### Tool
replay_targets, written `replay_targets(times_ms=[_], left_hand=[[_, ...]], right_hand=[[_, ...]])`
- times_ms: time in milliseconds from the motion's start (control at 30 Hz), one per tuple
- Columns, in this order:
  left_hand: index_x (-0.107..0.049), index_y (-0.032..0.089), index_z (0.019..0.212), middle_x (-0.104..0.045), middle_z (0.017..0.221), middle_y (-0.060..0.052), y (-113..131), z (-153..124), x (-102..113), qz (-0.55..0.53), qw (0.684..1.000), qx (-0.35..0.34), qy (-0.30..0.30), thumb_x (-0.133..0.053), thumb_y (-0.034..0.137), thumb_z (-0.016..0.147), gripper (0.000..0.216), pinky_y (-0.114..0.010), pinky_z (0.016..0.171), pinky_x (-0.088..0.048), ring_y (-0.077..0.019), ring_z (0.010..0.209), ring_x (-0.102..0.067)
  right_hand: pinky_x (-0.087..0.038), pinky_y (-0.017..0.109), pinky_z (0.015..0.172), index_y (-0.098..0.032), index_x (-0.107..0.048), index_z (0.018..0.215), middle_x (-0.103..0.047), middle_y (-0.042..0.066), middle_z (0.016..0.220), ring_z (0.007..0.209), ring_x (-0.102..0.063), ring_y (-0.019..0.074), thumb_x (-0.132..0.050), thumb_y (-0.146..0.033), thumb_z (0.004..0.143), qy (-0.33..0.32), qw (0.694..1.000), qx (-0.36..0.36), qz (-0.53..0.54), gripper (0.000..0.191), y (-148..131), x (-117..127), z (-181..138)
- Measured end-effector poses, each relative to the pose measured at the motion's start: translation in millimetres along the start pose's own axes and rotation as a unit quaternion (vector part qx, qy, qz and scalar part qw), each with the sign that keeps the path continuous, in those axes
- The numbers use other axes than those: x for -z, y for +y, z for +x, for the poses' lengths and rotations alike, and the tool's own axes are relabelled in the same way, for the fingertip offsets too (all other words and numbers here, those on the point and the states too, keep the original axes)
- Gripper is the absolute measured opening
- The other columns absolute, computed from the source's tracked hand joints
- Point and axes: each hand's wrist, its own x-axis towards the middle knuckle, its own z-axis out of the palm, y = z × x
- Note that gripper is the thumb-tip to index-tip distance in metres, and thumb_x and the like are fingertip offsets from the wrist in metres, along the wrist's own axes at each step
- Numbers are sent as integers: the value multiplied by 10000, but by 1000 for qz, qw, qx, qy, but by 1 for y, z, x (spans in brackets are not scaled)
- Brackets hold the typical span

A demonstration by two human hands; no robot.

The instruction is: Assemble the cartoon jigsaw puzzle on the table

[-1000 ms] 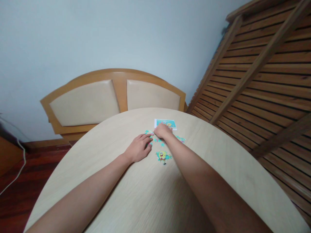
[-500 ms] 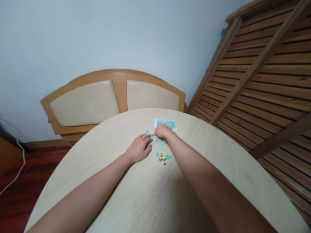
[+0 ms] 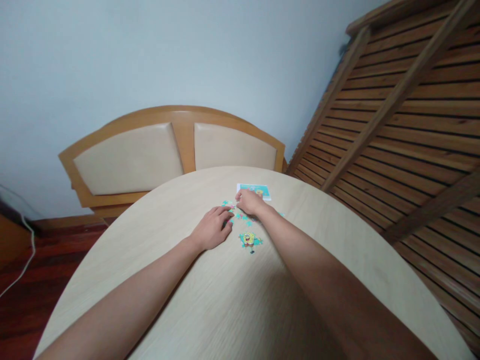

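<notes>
My left hand [image 3: 212, 229] lies on the table with its fingers apart, the fingertips reaching the left side of some loose jigsaw puzzle pieces [image 3: 244, 219]. Over the far side of these turquoise and pink pieces is my right hand [image 3: 250, 202], its fingers bent and drawn together; whatever is between them is too small to make out. Nearer to me sits a joined part of the puzzle [image 3: 248, 240] showing a yellow cartoon sponge figure on turquoise. Behind the right hand lies a picture card [image 3: 266, 191], partly covered by that hand.
The round, pale wood table [image 3: 168, 310] stands against a headboard [image 3: 127, 160] with cream panels. A slatted wooden frame [image 3: 405, 120] leans at the right. At the left, a white cable [image 3: 33, 245] hangs down to the dark red floor.
The right hand's fingers have lifted and shifted slightly, now more visible at their tips. My left hand stays in place on the table. The whole view has moved slightly.
</notes>
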Motion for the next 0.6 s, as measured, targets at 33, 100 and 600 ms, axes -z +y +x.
replay_targets(times_ms=[33,100,600], left_hand=[[-641,171,1153,-632,1288,-129,0,0,0,-2,1000,0,3,-502,234,943,260,-467,1078,-452,-275,1210,-574],[-628,175,1164,-638,1277,-122,0,0,1,-7,1000,2,11,-505,231,938,264,-456,1068,-458,-270,1198,-581],[-680,218,1021,-732,982,-52,57,-10,5,-172,985,-27,3,-536,245,953,162,-336,869,-515,-202,932,-668]], right_hand=[[-429,375,987,-187,-698,1076,-751,76,1077,1080,-659,230,-689,-132,815,2,1000,10,22,267,2,1,-2],[-480,289,879,-173,-684,1077,-757,48,991,937,-687,175,-674,-117,824,-1,997,37,73,260,6,2,-8],[-544,340,833,-175,-598,1015,-697,47,909,856,-683,166,-717,-265,804,-26,884,145,444,259,58,-10,-122]])
